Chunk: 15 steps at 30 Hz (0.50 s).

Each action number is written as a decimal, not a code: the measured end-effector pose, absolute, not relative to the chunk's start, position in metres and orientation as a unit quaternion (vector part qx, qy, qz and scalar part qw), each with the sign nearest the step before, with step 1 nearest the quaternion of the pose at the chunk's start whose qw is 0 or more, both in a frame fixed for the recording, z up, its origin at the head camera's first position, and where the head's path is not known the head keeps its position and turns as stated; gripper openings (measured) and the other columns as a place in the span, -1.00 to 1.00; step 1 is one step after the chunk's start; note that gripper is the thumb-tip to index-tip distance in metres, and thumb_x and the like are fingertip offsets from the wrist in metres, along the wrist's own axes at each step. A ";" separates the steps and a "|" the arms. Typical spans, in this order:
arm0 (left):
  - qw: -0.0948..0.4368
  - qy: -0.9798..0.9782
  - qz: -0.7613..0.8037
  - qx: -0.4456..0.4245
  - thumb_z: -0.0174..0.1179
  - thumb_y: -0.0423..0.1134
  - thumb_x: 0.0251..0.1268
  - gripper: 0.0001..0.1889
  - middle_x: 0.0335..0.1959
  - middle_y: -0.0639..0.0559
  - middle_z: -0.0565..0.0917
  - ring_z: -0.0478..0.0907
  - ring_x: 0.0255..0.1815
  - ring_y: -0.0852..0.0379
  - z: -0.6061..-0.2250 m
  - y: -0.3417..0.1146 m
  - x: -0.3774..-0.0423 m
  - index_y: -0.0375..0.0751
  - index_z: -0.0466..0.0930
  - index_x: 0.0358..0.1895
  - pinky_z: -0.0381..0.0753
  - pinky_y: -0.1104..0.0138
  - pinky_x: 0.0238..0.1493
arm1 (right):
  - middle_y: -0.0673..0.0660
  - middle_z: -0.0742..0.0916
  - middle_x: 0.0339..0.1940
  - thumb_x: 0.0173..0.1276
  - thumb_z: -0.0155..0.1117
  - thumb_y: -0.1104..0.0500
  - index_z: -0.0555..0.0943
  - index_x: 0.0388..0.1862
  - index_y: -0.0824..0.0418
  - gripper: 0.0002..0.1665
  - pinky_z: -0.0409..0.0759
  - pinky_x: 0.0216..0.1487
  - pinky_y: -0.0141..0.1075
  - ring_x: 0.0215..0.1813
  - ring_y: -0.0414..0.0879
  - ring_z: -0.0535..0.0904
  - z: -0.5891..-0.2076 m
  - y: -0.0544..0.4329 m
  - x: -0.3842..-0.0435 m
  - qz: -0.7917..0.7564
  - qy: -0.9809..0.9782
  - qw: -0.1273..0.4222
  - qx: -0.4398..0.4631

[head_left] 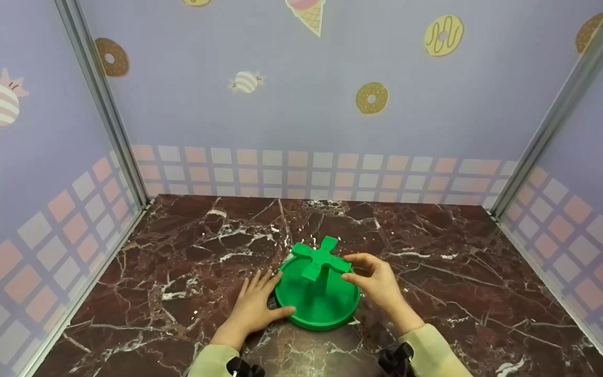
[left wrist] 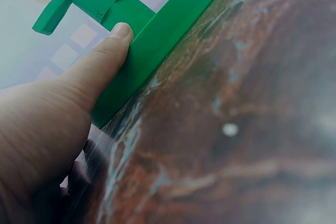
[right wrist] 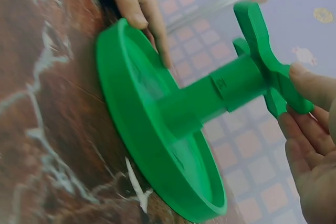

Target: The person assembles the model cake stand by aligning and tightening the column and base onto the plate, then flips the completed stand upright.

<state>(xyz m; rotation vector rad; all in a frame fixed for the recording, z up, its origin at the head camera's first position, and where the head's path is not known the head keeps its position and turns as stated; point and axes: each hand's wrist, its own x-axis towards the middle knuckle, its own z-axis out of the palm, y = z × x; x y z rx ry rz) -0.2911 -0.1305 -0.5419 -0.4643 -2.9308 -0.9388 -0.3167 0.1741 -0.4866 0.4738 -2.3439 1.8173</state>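
A green plastic stand has a round, rimmed base [head_left: 318,320], an upright post [right wrist: 210,95] and a four-armed cross top [head_left: 321,256]. Small raised marks like numbers show on the post in the left wrist view. My left hand [head_left: 254,309] rests against the left side of the base, its fingers spread and fairly straight, the thumb laid on the rim. At the other side, my right hand [head_left: 380,280] pinches one arm of the cross top between thumb and fingers. The base sits flat on the table; the cross top stands above it on the post.
The table [head_left: 176,262] is dark red marble pattern with white veins. Small pale specks lie on it behind the stand. Printed purple panels [head_left: 301,94] rise along the back and both sides, joined by metal corner posts [head_left: 105,110].
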 end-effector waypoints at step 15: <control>0.009 -0.938 -0.315 -0.147 0.35 0.35 0.18 0.02 0.64 -0.31 0.18 -0.08 0.70 -0.37 -0.540 -0.130 -0.289 -0.11 0.24 0.61 -0.22 -0.31 0.67 | 0.22 0.74 0.07 0.10 0.63 0.27 0.67 -0.01 0.27 -0.53 0.72 0.21 -0.11 0.14 0.00 0.70 -0.495 0.150 -0.293 0.578 -0.789 0.135 0.158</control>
